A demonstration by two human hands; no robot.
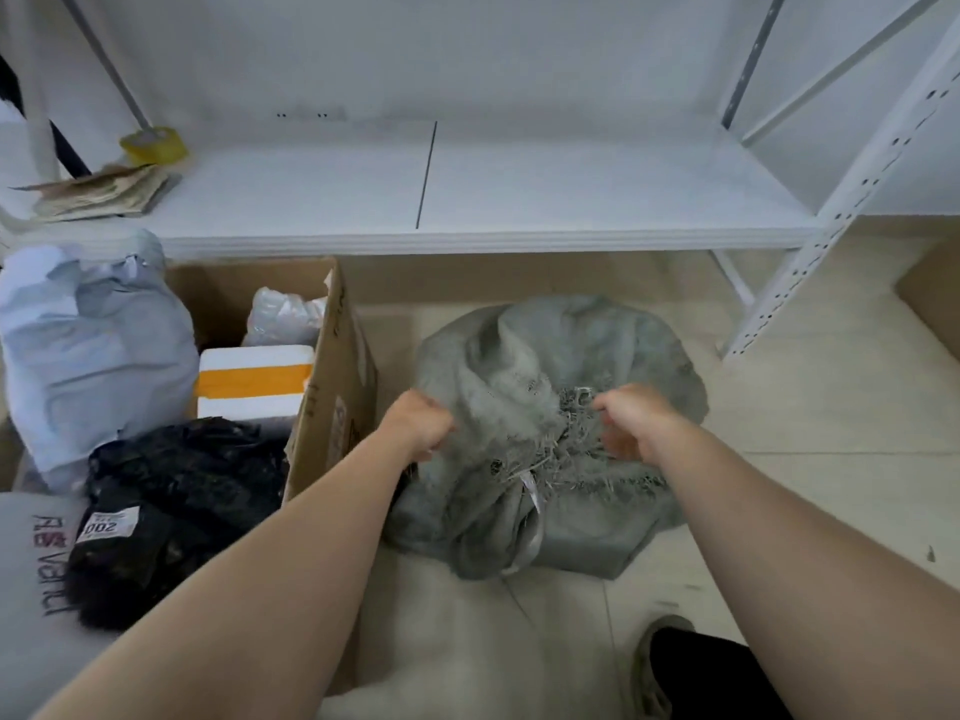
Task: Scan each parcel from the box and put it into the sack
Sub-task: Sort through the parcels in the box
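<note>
Gripping the grey woven sack (524, 356) at its crumpled mouth, both hands are working close together above the tiled floor (810, 423). The left hand (418, 426) is curling into a tight fist around a fold of the cloth at the sack's left edge. The right hand (631, 423) is pinching the frayed, stringy rim with bent fingers and thumb, so neither hand is spread at all. The sack is slumping in a loose heap on the floor, just beside the cardboard box (332, 392), which is standing open to its left. Inside the box a white foam parcel (254, 381) banded with orange tape is sitting beside a black bagged parcel (176, 491) with a white label. A pale blue mailer (88, 345) is bulging over the box's far left side, and a clear plastic bag (283, 317) is lying at the back. Behind everything a white shelf (519, 194) is carrying a yellow tape roll (153, 145) and a stack of papers (104, 192) at its left end.
</note>
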